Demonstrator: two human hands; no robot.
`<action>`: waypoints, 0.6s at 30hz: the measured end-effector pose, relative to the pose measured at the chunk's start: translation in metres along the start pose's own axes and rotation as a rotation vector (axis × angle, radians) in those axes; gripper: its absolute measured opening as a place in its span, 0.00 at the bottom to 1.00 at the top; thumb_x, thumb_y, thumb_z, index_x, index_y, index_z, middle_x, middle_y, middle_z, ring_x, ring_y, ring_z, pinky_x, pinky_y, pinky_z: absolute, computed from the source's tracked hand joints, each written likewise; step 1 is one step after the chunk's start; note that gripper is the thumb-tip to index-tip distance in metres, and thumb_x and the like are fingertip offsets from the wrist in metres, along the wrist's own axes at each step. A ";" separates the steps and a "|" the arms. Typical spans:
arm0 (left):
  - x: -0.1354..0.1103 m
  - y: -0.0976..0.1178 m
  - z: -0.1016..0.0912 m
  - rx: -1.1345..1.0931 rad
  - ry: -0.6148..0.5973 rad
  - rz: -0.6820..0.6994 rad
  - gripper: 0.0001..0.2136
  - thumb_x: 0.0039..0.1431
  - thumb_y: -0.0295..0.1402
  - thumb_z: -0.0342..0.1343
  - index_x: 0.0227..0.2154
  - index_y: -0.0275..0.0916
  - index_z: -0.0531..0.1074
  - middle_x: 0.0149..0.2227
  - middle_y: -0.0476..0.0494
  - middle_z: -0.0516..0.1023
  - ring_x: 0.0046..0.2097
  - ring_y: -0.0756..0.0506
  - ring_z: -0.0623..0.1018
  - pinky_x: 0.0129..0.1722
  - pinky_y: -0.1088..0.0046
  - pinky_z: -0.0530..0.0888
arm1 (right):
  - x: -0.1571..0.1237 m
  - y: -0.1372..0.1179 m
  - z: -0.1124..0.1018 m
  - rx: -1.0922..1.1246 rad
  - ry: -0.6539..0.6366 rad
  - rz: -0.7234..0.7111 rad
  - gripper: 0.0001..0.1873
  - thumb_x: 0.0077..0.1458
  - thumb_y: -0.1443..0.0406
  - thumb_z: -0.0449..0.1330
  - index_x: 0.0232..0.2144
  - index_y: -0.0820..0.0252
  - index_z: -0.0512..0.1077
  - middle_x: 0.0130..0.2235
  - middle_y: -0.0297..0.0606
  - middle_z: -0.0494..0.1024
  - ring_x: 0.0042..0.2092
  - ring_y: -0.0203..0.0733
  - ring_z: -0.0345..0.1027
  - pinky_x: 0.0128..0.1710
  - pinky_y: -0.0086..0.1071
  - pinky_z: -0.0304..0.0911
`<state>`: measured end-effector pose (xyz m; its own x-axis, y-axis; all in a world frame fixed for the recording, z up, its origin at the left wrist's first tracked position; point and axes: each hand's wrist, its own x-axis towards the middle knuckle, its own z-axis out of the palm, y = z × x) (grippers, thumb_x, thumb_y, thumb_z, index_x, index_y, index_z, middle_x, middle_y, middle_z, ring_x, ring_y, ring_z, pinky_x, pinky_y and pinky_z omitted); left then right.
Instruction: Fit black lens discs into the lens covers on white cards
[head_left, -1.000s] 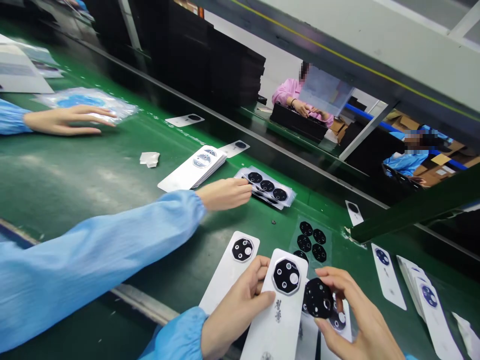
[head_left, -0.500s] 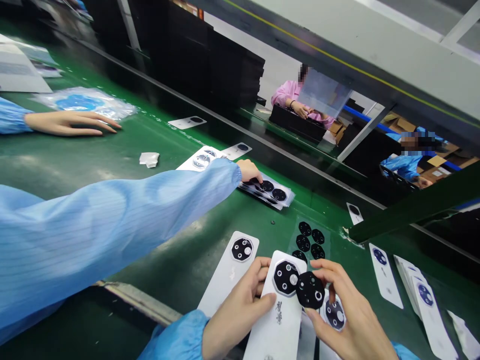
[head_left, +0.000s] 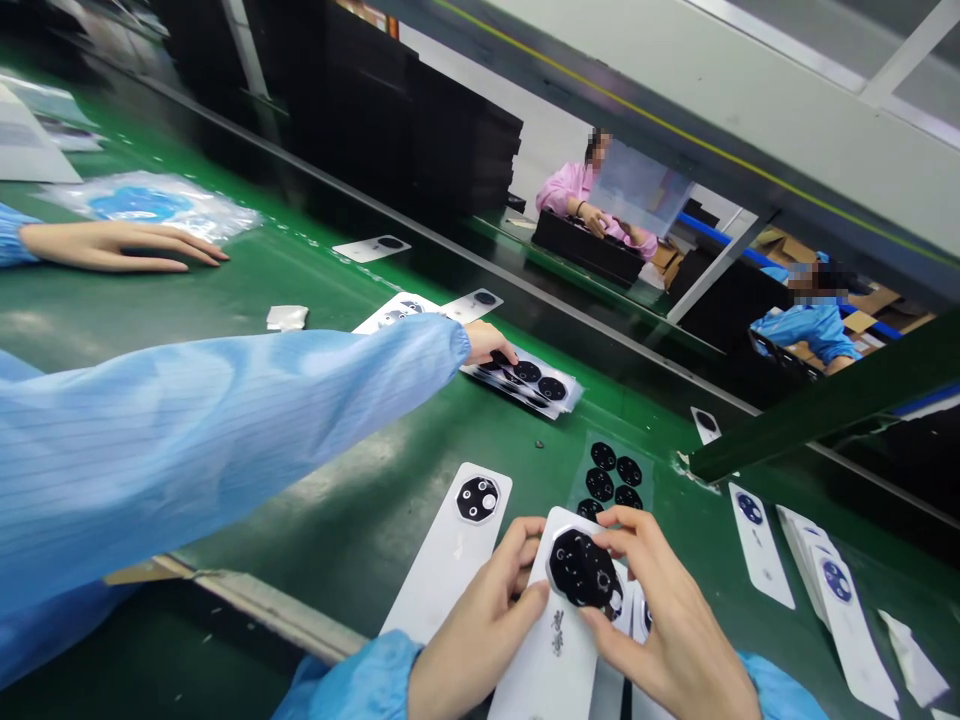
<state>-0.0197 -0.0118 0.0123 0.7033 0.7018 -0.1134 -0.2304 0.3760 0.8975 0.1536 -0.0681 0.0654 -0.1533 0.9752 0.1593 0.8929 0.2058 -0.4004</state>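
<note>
My left hand [head_left: 480,615] grips the edge of a white panel [head_left: 544,650], thumb on its face, below an octagonal black lens print. In my right hand [head_left: 671,620], a black octagonal piece [head_left: 581,565] with small round marks is pinched between thumb and fingers. It lies over the panel's print, covering most of it; whether they touch I cannot tell. Left of my hands lies another white panel [head_left: 435,560] with a lens print. More panels show partly under my right hand. Just beyond is a clear sheet [head_left: 615,455] of several black octagonal pieces.
A co-worker's blue sleeve [head_left: 247,430] reaches across from the left, its hand [head_left: 486,343] on a stack of black-disc sheets [head_left: 551,390]. Another hand [head_left: 124,245] rests near a plastic bag [head_left: 217,215]. Fanned white panels [head_left: 859,640] and a green post [head_left: 817,415] stand right.
My right hand has moved the black octagonal piece left, from beside the panel's lens print to over it. My left hand keeps its hold on the panel.
</note>
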 end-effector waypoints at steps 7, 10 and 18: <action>-0.002 0.004 0.003 0.018 -0.003 0.011 0.15 0.59 0.33 0.49 0.49 0.41 0.59 0.46 0.42 0.72 0.42 0.44 0.74 0.38 0.72 0.69 | 0.003 -0.003 0.008 0.045 0.011 0.047 0.17 0.48 0.70 0.55 0.43 0.57 0.61 0.49 0.45 0.63 0.48 0.46 0.66 0.43 0.38 0.68; -0.002 0.004 0.004 0.028 -0.003 0.008 0.15 0.59 0.33 0.49 0.49 0.40 0.59 0.46 0.41 0.72 0.42 0.44 0.74 0.38 0.72 0.69 | 0.004 -0.002 0.007 0.051 0.007 0.051 0.17 0.48 0.70 0.56 0.43 0.57 0.61 0.49 0.44 0.63 0.49 0.46 0.66 0.44 0.37 0.68; -0.001 0.001 0.002 0.010 -0.020 -0.006 0.15 0.60 0.34 0.48 0.49 0.41 0.58 0.50 0.40 0.70 0.39 0.46 0.74 0.36 0.72 0.69 | 0.007 -0.001 0.005 0.065 -0.049 0.043 0.18 0.49 0.71 0.56 0.44 0.57 0.60 0.49 0.44 0.62 0.49 0.45 0.65 0.45 0.37 0.67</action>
<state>-0.0194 -0.0139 0.0139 0.7178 0.6875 -0.1105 -0.2197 0.3742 0.9010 0.1497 -0.0615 0.0626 -0.1376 0.9857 0.0970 0.8701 0.1670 -0.4637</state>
